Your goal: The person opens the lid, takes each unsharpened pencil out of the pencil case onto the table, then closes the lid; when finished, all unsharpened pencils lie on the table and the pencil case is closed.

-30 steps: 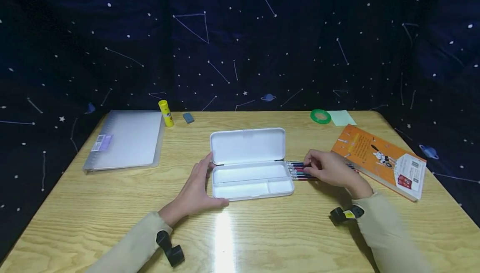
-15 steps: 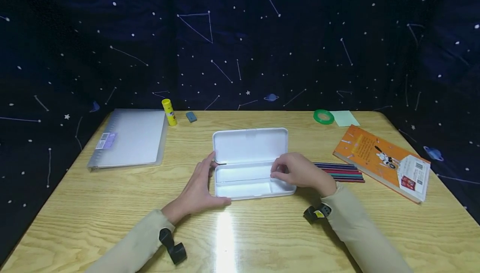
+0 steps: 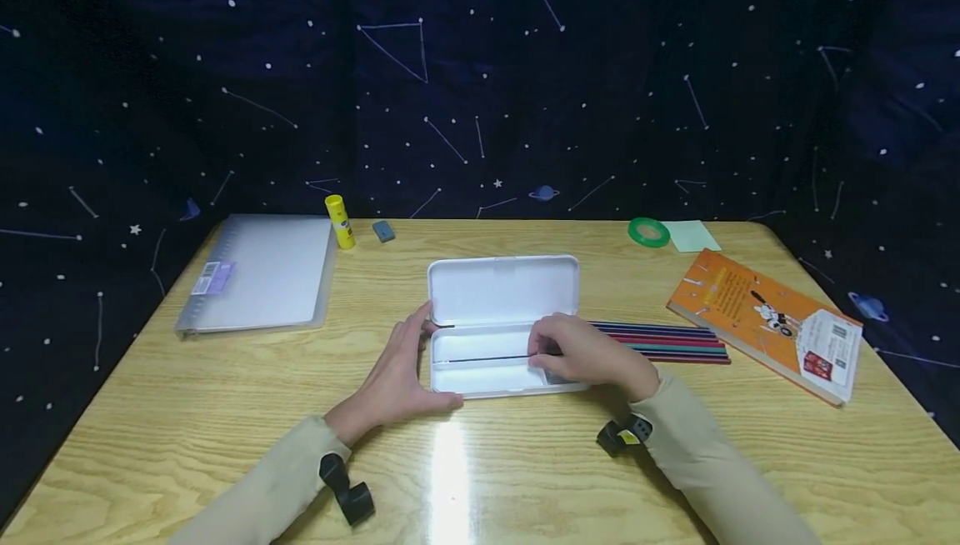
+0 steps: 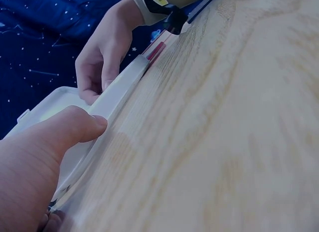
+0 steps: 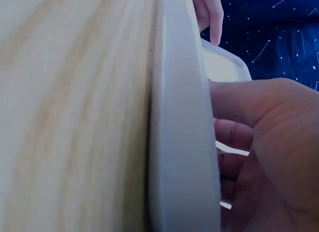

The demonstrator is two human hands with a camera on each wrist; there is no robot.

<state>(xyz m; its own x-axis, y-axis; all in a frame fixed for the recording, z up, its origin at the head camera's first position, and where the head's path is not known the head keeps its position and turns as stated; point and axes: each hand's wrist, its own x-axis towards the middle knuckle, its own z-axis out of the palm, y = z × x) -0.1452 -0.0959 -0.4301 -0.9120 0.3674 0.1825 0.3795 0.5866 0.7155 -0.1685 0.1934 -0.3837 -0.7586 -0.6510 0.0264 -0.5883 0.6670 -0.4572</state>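
Note:
A white pencil case (image 3: 487, 382) lies with its lid raised in the middle of the table. My left hand (image 3: 393, 378) holds its left end, thumb (image 4: 87, 124) along the front wall and fingers at the back corner. Inside the case, my right hand (image 3: 581, 353) pinches a thin dark pencil (image 3: 487, 358) that lies lengthwise along the divider; its right part is hidden by the hand. In the right wrist view the case's wall hides the fingertips. Several dark, red and green pencils (image 3: 675, 343) lie side by side just right of the case.
An orange book (image 3: 765, 324) lies at the right, beyond the pencils. Behind it are green tape (image 3: 648, 232) and a pale green paper pad (image 3: 692, 237). A clear binder (image 3: 262, 274), a yellow glue stick (image 3: 340, 222) and a blue-grey eraser (image 3: 383, 232) lie at back left.
My right hand has moved left from the row of pencils to inside the case, bringing a dark pencil over the divider. My left hand keeps its hold on the case.

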